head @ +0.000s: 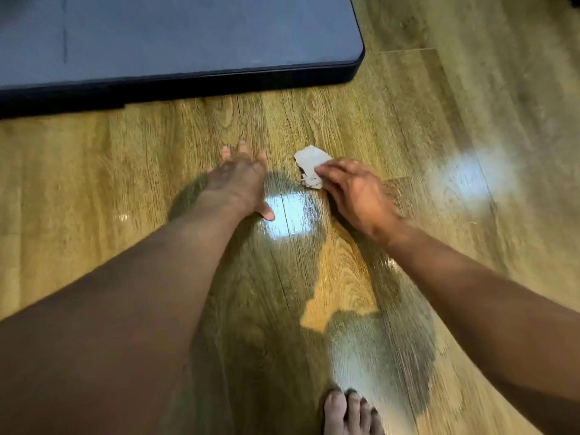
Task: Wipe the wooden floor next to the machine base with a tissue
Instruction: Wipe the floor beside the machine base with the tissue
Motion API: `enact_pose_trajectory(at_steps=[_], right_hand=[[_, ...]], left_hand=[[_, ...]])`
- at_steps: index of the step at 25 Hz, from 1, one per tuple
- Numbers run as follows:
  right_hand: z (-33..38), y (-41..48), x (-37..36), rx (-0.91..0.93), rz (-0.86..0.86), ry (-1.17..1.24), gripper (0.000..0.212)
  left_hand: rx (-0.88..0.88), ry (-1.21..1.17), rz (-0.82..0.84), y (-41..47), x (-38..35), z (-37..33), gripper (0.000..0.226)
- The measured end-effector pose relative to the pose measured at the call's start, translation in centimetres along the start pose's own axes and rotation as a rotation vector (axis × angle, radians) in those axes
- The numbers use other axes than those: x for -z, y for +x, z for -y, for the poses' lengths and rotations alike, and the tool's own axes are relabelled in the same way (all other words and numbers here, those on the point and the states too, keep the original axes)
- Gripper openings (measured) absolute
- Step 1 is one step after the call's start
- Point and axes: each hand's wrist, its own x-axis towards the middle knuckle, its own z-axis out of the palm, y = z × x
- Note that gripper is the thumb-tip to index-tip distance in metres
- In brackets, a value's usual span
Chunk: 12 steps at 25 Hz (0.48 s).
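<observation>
A crumpled white tissue point(310, 166) lies on the wooden floor point(392, 127), a short way in front of the dark blue-grey machine base point(188, 42). My right hand point(354, 189) presses down on the tissue's near end with its fingers laid over it. My left hand point(241, 180) rests flat on the floor just left of the tissue, fingers spread and straight, holding nothing. The picture is blurred by motion.
The machine base fills the upper left, its rounded corner at the upper middle. Bright light reflections shine on the glossy planks. My bare foot point(348, 412) stands at the bottom edge. Open floor stretches to the right.
</observation>
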Motion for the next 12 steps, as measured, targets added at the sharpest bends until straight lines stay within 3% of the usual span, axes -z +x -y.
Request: enact_pose_trajectory(at_steps=[2,5,7,10,12], right_hand=[[0.5,-5.7,-1.1,0.088,0.029,0.066,0.032],[0.6,-12.9,-0.5,0.381,0.191,0.147,0.038],[0.7,-10.2,0.1,0.284,0.187,0.130,0.032],[1.4,-8.0,-0.3,0.035,0.026,0.002,0.036],[2.2,-12.3,-1.4,0.202,0.083,0.066,0.034]], left_hand=[[0.030,-0.017,0.010,-0.8,-0.7,2.3,0.118],[0.041,-0.024,0.026,-1.6,-1.7,4.2,0.121],[0.045,-0.052,0.038,-1.3,-1.6,4.0,0.123],[0.037,-0.026,0.052,-1.6,-1.2,4.3,0.126],[0.005,0.025,0.052,-1.8,-1.7,4.8,0.129]])
